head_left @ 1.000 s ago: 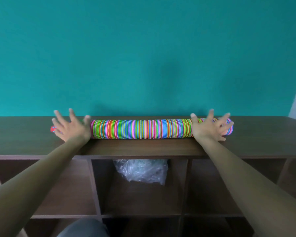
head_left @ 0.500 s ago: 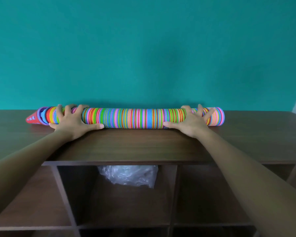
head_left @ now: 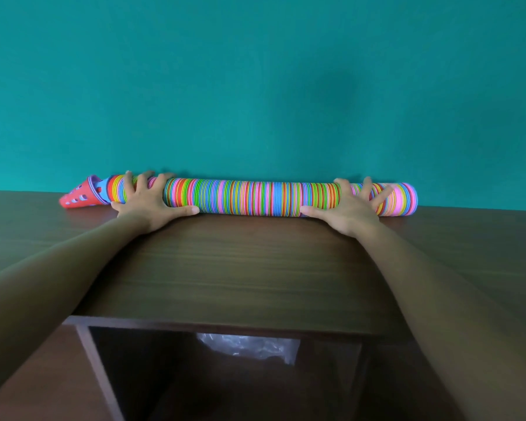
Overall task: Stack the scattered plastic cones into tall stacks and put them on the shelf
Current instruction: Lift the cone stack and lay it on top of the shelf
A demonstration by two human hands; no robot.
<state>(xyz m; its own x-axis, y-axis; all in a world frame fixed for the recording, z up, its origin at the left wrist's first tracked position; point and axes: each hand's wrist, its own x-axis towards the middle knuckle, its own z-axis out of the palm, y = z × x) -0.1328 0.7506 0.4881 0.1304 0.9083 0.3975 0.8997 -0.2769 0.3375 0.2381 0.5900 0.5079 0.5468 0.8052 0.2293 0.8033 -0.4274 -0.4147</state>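
I see my left hand (head_left: 148, 202) laid over the near side of a long stack of plastic cones (head_left: 255, 198), fingers spread and draped over its top, thumb stretched flat along its base. My right hand (head_left: 351, 206) does the same further along, fingers fanned across the stack, thumb pointing inward. Neither hand closes round it; both press with fairly straight fingers.

The stack is a thick tube of thin nested rims in bright bands: orange, green, pink, blue, yellow, purple. It lies on its side on the dark wooden shelf top (head_left: 255, 268), close against the teal wall (head_left: 255, 86). Its long axis runs left to right, parallel to the wall. The tapered tip points left, ending in a red cone (head_left: 78, 199) pierced with holes; the wide open end faces right.

Below the top, an open compartment holds a crumpled clear plastic bag (head_left: 249, 347).
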